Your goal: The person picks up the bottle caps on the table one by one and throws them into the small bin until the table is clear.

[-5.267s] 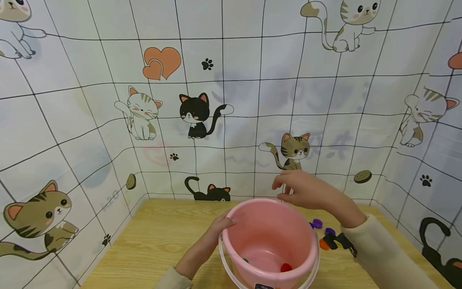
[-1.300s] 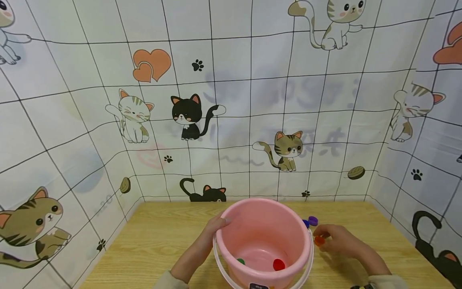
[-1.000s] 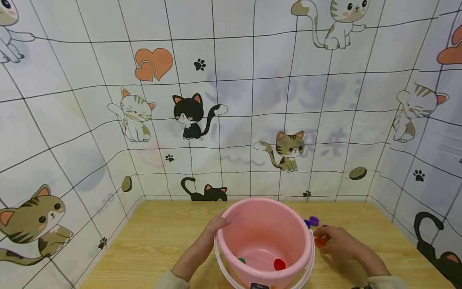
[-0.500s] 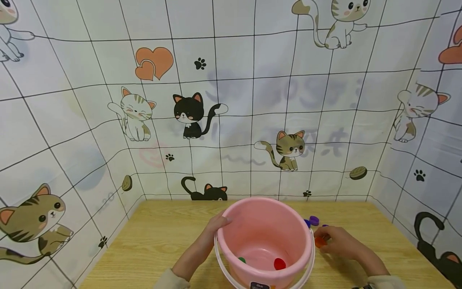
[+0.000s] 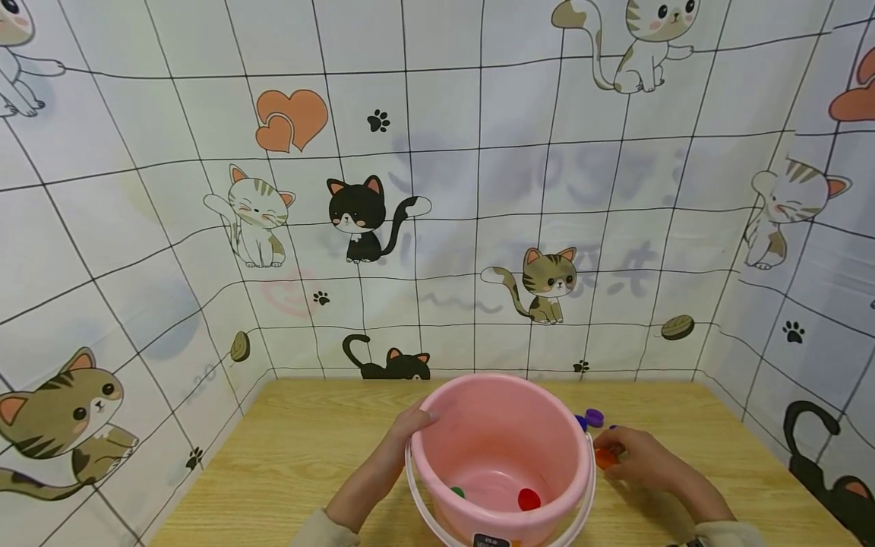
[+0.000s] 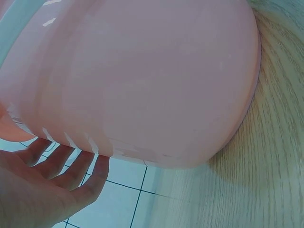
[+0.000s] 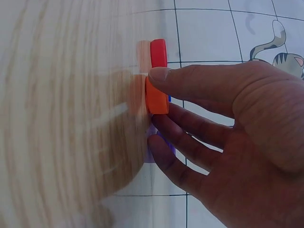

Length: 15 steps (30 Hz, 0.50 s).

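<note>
A pink bucket (image 5: 502, 425) stands on the table, tilted toward me in the head view. My left hand (image 5: 391, 448) grips its left side, thumb over the rim; in the left wrist view the fingers (image 6: 61, 164) press the outer wall. Inside lie a red cap (image 5: 529, 499) and a green one (image 5: 458, 493), partly hidden by the wall. Right of the bucket, my right hand (image 5: 645, 458) pinches an orange bottle cap (image 7: 156, 97) low at the table, thumb on its near side. A second red cap (image 7: 159, 53) sits just beyond it.
A purple cap (image 5: 594, 418) and a blue cap (image 5: 582, 422) lie behind the right hand, the blue one partly hidden by the bucket. The bucket's white handle (image 5: 589, 494) hangs down its near side. A cat-print tiled wall (image 5: 451, 319) borders the wooden table (image 5: 314, 425).
My right hand has come down from above the bucket's far right rim to the orange cap at the table. Over the last second it has barely moved. The left hand keeps its grip.
</note>
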Each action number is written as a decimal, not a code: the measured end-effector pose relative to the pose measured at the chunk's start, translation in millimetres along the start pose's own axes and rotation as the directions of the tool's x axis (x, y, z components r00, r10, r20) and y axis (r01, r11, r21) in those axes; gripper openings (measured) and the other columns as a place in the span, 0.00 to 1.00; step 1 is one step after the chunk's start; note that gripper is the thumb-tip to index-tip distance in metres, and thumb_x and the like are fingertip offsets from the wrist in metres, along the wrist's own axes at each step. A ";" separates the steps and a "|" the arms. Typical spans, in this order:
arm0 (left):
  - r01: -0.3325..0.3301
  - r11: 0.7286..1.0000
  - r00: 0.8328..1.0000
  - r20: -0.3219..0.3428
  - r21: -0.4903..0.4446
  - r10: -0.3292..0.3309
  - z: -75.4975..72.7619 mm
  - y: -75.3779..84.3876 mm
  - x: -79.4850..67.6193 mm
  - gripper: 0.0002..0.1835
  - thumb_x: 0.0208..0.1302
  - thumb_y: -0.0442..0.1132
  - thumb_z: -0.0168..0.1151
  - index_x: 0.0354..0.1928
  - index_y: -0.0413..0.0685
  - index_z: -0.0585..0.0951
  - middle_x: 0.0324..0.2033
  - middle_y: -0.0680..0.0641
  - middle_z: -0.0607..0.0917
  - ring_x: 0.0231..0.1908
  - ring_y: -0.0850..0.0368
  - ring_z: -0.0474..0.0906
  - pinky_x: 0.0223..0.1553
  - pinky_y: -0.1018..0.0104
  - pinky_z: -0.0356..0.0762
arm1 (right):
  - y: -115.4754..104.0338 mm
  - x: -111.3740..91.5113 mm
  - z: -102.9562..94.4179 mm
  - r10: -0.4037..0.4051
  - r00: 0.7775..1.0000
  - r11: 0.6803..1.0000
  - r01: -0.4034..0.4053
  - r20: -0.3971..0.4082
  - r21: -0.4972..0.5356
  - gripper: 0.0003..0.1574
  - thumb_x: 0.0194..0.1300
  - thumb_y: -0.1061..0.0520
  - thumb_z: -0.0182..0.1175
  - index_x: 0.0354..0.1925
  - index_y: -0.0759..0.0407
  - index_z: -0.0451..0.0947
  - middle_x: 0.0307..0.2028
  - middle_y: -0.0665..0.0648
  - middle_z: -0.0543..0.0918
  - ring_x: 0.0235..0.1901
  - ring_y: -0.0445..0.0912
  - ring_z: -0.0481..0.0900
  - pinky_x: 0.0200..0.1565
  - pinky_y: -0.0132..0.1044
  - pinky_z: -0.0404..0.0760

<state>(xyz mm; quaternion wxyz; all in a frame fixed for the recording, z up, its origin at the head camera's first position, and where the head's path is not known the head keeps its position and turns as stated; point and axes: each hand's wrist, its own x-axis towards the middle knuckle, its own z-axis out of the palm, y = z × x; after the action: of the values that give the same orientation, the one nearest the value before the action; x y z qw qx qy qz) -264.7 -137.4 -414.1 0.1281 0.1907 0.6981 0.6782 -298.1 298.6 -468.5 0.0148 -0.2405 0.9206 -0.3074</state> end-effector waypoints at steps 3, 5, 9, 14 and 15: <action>-0.005 1.000 1.000 0.002 0.003 0.005 -0.1 -0.1 0.7 0.34 0.70 0.53 0.49 0.76 0.53 0.67 0.61 0.37 0.81 0.56 0.52 0.81 0.61 0.63 0.73 | 0.6 -0.6 -0.2 0.009 1.000 1.000 -0.009 0.007 0.027 0.22 0.54 0.61 0.75 0.48 0.63 0.84 0.41 0.54 0.84 0.40 0.42 0.80 0.41 0.35 0.80; -0.009 1.000 1.000 0.002 0.007 0.009 -0.2 -0.3 1.0 0.33 0.70 0.53 0.49 0.76 0.53 0.68 0.61 0.37 0.82 0.55 0.51 0.82 0.61 0.64 0.72 | 1.2 -1.2 -0.3 0.014 1.000 0.999 -0.014 0.012 0.042 0.22 0.54 0.61 0.75 0.49 0.63 0.84 0.41 0.54 0.84 0.40 0.43 0.80 0.41 0.35 0.80; -0.011 1.000 1.000 0.000 0.008 0.011 -0.3 -0.6 1.3 0.33 0.71 0.53 0.49 0.76 0.53 0.68 0.61 0.36 0.82 0.55 0.51 0.82 0.61 0.64 0.73 | 3.1 -1.0 -0.2 0.036 0.999 0.998 -0.037 0.021 0.050 0.22 0.55 0.62 0.75 0.49 0.63 0.84 0.41 0.54 0.83 0.42 0.44 0.80 0.42 0.36 0.80; -0.012 1.000 1.000 0.006 -0.002 0.012 0.1 -0.7 1.3 0.34 0.71 0.52 0.48 0.78 0.55 0.65 0.66 0.39 0.78 0.59 0.53 0.79 0.61 0.65 0.72 | 4.7 -0.1 -0.2 0.046 0.999 0.997 -0.048 0.027 0.054 0.22 0.55 0.61 0.75 0.49 0.62 0.84 0.42 0.55 0.84 0.43 0.45 0.81 0.43 0.36 0.81; -0.014 1.000 1.000 0.008 -0.003 0.014 0.3 -0.7 1.2 0.34 0.71 0.52 0.48 0.78 0.56 0.65 0.67 0.40 0.77 0.60 0.53 0.78 0.62 0.64 0.72 | 4.9 -0.1 0.0 0.048 0.998 0.997 -0.050 0.027 0.057 0.21 0.55 0.61 0.75 0.49 0.61 0.84 0.42 0.55 0.84 0.43 0.45 0.81 0.43 0.36 0.81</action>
<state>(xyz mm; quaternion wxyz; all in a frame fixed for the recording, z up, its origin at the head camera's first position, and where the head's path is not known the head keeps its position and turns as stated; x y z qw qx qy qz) -265.7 -136.7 -414.7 0.1264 0.1979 0.6951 0.6795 -300.2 302.0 -471.3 0.0411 -0.2213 0.9167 -0.3300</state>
